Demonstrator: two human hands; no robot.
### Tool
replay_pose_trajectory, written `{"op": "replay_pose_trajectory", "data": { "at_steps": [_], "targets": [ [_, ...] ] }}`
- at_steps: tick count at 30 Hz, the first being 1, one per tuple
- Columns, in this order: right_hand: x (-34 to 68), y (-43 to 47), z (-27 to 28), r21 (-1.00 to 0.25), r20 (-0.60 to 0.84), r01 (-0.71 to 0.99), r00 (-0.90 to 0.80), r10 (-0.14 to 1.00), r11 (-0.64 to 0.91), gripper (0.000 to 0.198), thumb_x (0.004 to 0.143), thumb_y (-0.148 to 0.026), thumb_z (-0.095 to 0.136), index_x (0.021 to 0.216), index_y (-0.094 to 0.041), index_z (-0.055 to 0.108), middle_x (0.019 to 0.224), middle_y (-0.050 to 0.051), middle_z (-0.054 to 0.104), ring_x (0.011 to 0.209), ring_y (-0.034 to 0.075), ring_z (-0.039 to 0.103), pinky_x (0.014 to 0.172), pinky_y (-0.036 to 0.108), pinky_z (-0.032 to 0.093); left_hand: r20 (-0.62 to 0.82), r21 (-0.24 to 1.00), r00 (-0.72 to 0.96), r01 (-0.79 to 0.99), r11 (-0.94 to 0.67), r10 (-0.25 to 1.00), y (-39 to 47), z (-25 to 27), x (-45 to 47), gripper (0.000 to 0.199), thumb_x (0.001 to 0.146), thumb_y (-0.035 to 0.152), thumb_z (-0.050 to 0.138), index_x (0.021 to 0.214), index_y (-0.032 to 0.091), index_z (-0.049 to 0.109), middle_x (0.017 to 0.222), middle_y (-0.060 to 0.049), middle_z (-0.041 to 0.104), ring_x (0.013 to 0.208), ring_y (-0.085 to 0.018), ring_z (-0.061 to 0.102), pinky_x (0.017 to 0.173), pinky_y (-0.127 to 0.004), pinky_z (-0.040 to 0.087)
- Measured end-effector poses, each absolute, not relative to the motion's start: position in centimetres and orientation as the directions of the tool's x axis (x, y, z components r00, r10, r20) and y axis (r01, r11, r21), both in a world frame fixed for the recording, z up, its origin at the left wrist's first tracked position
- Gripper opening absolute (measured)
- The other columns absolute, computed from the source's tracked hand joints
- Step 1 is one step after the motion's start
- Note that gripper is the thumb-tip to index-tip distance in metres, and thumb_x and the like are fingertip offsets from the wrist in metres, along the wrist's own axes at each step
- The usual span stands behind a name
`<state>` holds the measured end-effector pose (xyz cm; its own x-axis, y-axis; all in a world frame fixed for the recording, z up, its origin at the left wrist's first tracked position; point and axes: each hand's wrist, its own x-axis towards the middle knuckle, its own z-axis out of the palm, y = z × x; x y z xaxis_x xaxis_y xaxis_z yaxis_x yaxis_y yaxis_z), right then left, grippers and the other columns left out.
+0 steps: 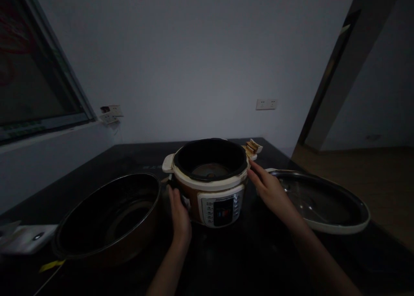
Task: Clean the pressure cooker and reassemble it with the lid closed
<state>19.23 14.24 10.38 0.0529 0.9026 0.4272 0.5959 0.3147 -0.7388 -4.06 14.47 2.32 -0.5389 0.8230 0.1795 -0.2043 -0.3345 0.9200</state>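
Observation:
A white and brown electric cooker [190, 196] stands in the middle of the dark table, lidless, with its black inner pot [211, 151] showing. Its front carries a panel with buttons and a dark display [224, 212]. My left hand [180, 216] is at the cooker's left side, below the white side handle [167, 163], fingers stretched out. Against the right side of the rim, my right hand [268, 188] lies with its fingers extended, just under the stained hinge bracket [252, 148]. Whether the left palm presses on the cooker I cannot tell.
A large round dark pan [155, 201] stands on the left, near a white device [30, 239] and a yellow tag [51, 266]. On the right lies a glass lid [323, 201] with a pale rim. Wall sockets [266, 104] sit behind the black table [139, 160].

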Motion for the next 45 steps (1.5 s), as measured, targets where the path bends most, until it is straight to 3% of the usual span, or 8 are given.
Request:
{"op": "replay_pose_trajectory", "data": {
  "at_steps": [5, 9, 26, 31, 36, 39, 42, 45],
  "targets": [
    [19.2, 13.0, 8.3, -0.841, 0.411, 0.413, 0.067, 0.909, 0.35, 0.065, 0.09, -0.054, 0.049, 0.145, -0.02, 0.041, 0.149, 0.01, 0.045, 0.138, 0.024, 0.042, 0.116, 0.045, 0.03, 0.016, 0.926, -0.517, -0.315, -0.208, 0.856, 11.3, 0.3, -2.3, 0.066, 0.09, 0.044, 0.054, 0.15, 0.031, 0.029, 0.16, -0.005, 0.025, 0.145, -0.021, 0.029, 0.113, -0.034, 0.034],
    [18.7, 10.7, 6.5, -0.909, 0.372, 0.259, 0.155, 0.915, 0.326, 0.06, 0.088, -0.053, 0.052, 0.141, -0.024, 0.045, 0.15, 0.009, 0.043, 0.14, 0.023, 0.039, 0.115, 0.045, 0.032, -0.031, 0.924, -0.522, -0.341, -0.175, 0.852, 10.5, -0.5, -2.0, 0.065, 0.089, 0.037, 0.056, 0.148, 0.03, 0.031, 0.156, -0.008, 0.035, 0.14, -0.021, 0.038, 0.111, -0.037, 0.036],
    [14.5, 0.4, -0.7, -0.977, 0.183, 0.134, 0.133, 0.974, 0.165, 0.036, 0.087, -0.048, 0.056, 0.112, -0.026, 0.069, 0.112, 0.01, 0.072, 0.105, 0.026, 0.068, 0.094, 0.043, 0.053, 0.02, 0.936, -0.627, -0.262, -0.235, 0.779, 10.3, 1.3, -4.5, 0.055, 0.077, 0.012, 0.054, 0.132, 0.022, 0.053, 0.13, -0.01, 0.061, 0.123, -0.025, 0.057, 0.106, -0.043, 0.042],
    [15.7, 0.1, -1.0, -0.987, 0.122, 0.124, 0.169, 0.978, 0.101, 0.035, 0.087, -0.051, 0.056, 0.108, -0.028, 0.07, 0.103, 0.008, 0.074, 0.1, 0.026, 0.069, 0.092, 0.042, 0.053, 0.258, 0.949, -0.672, 0.04, -0.314, 0.694, 5.6, 2.2, -4.1, 0.048, 0.081, 0.026, 0.063, 0.129, 0.026, 0.057, 0.131, -0.005, 0.061, 0.126, -0.027, 0.054, 0.112, -0.045, 0.035],
    [17.9, 0.7, -0.4, -0.993, 0.108, 0.07, 0.223, 0.969, 0.095, 0.037, 0.085, -0.051, 0.058, 0.111, -0.026, 0.068, 0.106, 0.008, 0.073, 0.101, 0.025, 0.068, 0.091, 0.039, 0.053, 0.692, 0.613, 0.157, 0.387, -0.688, 0.705, 2.7, 1.6, -0.4, 0.052, 0.085, 0.011, 0.052, 0.133, 0.032, 0.056, 0.135, -0.005, 0.06, 0.129, -0.024, 0.052, 0.113, -0.045, 0.036],
    [20.7, 0.8, -0.5, -0.991, 0.124, 0.09, 0.364, 0.923, 0.098, 0.042, 0.084, -0.051, 0.06, 0.114, -0.023, 0.066, 0.113, 0.01, 0.071, 0.107, 0.025, 0.066, 0.092, 0.038, 0.053, 0.358, 0.575, 0.581, 0.48, -0.663, 0.731, 2.7, 0.9, 1.8, 0.06, 0.087, 0.009, 0.05, 0.142, 0.032, 0.045, 0.145, -0.004, 0.052, 0.135, -0.022, 0.046, 0.113, -0.046, 0.038],
    [23.4, 0.3, -1.5, -0.981, 0.138, 0.185, 0.431, 0.892, 0.063, 0.041, 0.085, -0.051, 0.057, 0.112, -0.021, 0.066, 0.111, 0.01, 0.071, 0.106, 0.024, 0.066, 0.093, 0.038, 0.052, 0.044, 0.524, 0.715, 0.578, -0.626, 0.698, 2.8, -0.3, 3.0, 0.061, 0.087, 0.02, 0.06, 0.145, 0.027, 0.041, 0.151, -0.007, 0.043, 0.138, -0.024, 0.041, 0.111, -0.048, 0.04],
    [24.6, -0.6, -3.1, -0.94, 0.174, 0.337, 0.355, 0.919, 0.047, 0.033, 0.089, -0.044, 0.053, 0.107, -0.022, 0.068, 0.11, 0.009, 0.071, 0.105, 0.023, 0.066, 0.093, 0.038, 0.052, -0.019, 0.432, 0.786, 0.564, -0.704, 0.618, 3.0, -1.4, 3.5, 0.069, 0.085, 0.031, 0.066, 0.147, 0.024, 0.036, 0.156, -0.01, 0.03, 0.144, -0.028, 0.029, 0.114, -0.054, 0.033]
  ]
}}
